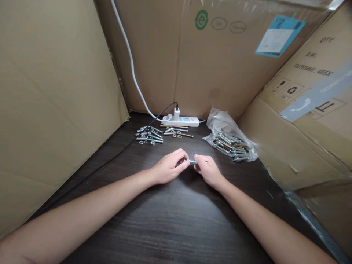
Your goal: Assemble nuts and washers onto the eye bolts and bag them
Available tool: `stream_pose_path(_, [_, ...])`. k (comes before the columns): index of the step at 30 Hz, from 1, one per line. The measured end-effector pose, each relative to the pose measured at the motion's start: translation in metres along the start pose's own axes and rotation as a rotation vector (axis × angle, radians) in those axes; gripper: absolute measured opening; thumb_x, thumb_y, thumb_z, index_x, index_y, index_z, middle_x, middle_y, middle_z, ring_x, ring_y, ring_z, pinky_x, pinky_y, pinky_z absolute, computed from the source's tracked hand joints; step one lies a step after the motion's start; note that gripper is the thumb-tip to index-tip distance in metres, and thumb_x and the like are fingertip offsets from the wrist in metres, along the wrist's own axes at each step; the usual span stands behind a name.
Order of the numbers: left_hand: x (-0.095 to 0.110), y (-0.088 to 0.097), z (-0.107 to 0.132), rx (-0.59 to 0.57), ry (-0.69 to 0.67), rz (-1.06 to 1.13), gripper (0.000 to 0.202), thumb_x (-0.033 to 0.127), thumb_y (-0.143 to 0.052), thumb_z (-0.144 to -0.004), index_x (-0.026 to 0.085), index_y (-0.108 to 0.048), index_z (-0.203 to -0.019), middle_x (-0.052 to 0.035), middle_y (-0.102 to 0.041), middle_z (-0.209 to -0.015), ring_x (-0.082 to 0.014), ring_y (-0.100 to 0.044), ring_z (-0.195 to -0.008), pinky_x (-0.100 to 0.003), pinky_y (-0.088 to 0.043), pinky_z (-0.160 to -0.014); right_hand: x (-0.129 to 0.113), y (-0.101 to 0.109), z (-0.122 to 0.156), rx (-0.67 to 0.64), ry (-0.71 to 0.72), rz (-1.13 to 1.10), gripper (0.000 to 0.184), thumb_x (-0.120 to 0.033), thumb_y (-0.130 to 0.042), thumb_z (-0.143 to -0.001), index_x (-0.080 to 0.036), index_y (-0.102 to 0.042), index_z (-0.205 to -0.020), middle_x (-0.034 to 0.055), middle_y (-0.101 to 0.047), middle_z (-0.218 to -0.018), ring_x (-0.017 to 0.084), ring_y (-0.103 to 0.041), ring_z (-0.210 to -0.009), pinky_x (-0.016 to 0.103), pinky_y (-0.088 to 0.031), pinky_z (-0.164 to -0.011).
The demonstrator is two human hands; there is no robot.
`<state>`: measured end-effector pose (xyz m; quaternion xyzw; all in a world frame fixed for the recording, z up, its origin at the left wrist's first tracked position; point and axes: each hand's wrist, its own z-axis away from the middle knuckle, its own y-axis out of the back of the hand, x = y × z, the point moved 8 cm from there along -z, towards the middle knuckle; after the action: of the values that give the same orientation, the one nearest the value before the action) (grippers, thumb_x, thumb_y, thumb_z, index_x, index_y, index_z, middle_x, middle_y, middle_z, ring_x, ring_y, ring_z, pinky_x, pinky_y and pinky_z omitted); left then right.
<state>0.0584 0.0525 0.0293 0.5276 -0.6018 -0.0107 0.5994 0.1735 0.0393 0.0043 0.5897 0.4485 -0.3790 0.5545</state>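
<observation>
I see dark desk (165,227) running from the fingers (182,168) toward me, cardboard boxes (55,91) edging both sides and the back. Left hand (167,167) and right hand (209,171) clamp what looks like a bolt (193,161) between their fingertips.

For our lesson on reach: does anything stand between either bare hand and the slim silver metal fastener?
Nothing visible does: the left hand and right hand both hold the silver fastener. The crumpled, clear plastic bag lies beyond them, to the right.
</observation>
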Motion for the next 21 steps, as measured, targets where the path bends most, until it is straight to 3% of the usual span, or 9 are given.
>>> stream_pose_path(13, [0.0045,0.0012,0.0014,0.017,-0.045,-0.03,0.015,0.029,-0.043,-0.093,0.018,-0.053,-0.09,-0.0019,-0.051,-0.085,-0.0132,-0.048,-0.076,-0.025,-0.04,-0.07,0.0072,-0.0006,-0.0014,-0.017,-0.025,-0.059,0.049,-0.055,-0.041,-0.085,-0.021,-0.035,-0.05,-0.0047,-0.032,-0.047,0.01,-0.03,-0.047,0.026,-0.027,-0.048])
stream_pose_path(21, [0.0049,0.0031,0.0022,0.055,-0.027,-0.028,0.013,0.029,-0.045,-0.09,0.018,-0.051,-0.091,-0.0012,-0.049,-0.084,-0.0123,-0.046,-0.072,-0.024,-0.04,-0.066,-0.0007,-0.0002,-0.0005,-0.004,0.013,-0.043,0.049,-0.054,-0.041,-0.087,-0.02,-0.037,-0.051,-0.0042,-0.035,-0.047,0.009,-0.032,-0.047,0.025,-0.029,-0.048])
